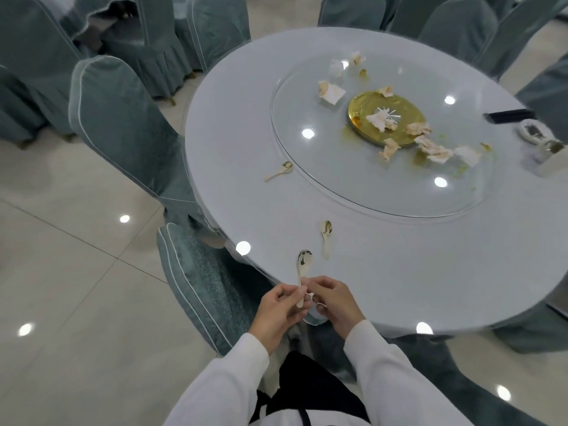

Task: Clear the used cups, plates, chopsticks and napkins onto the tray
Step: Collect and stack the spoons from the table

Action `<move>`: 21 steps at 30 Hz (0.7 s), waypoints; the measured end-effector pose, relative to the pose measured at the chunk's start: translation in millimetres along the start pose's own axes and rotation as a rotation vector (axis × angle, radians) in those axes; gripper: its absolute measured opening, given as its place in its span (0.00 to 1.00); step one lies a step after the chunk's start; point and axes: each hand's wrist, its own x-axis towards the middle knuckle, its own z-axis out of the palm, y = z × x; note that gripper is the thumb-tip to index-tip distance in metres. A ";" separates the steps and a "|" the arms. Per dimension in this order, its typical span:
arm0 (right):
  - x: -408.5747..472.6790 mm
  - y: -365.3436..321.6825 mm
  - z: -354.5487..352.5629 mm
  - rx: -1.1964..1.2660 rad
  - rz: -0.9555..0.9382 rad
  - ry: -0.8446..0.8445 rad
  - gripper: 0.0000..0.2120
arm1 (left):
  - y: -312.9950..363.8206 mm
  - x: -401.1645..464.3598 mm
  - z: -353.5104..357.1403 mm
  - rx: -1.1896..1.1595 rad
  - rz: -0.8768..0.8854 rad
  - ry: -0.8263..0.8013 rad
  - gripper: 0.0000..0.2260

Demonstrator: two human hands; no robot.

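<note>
A round white table [399, 272] fills the right of the view, ringed by chairs [123, 118] in grey-green covers. One chair seat [196, 281] sits tucked against the near edge, just left of the hands. A glass turntable [353, 192] covers the table's middle. On it lies a gold plate [365, 109] with a soiled napkin [379, 119] and a spray of white sticks on top. More crumpled napkins [433, 149] lie scattered to the right of the plate and beyond it [330, 92], among yellowish smears. At the far right edge of the table are a dark flat case [507, 115] and a small white dish [530, 132]; what stands just beside the dish is too blurred to tell.

Two used spoons lie loose on the cloth: one [278, 172] at the turntable's left rim, another [325, 236] nearer, just ahead and right of the hands.

At the near table edge both hands meet. The left hand [276, 315] pinches the handle of a third spoon [302, 273], its dirty bowl pointing away over the table. The right hand [333, 304] has its fingers curled in against the same handle and some small white things below it; what those are cannot be told. White sleeves [399, 379] lead back to the body.
</note>
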 end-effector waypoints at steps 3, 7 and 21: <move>16.1 -6.5 -6.9 0.049 0.012 0.035 0.11 | 5.7 7.7 2.0 0.072 0.008 0.066 0.13; 47.2 -14.9 -23.6 0.035 0.025 0.117 0.11 | 18.2 22.3 2.9 0.140 -0.010 0.166 0.11; 160.6 -30.3 -50.0 -0.501 0.059 0.291 0.15 | 37.2 45.6 -4.5 0.124 0.066 0.395 0.10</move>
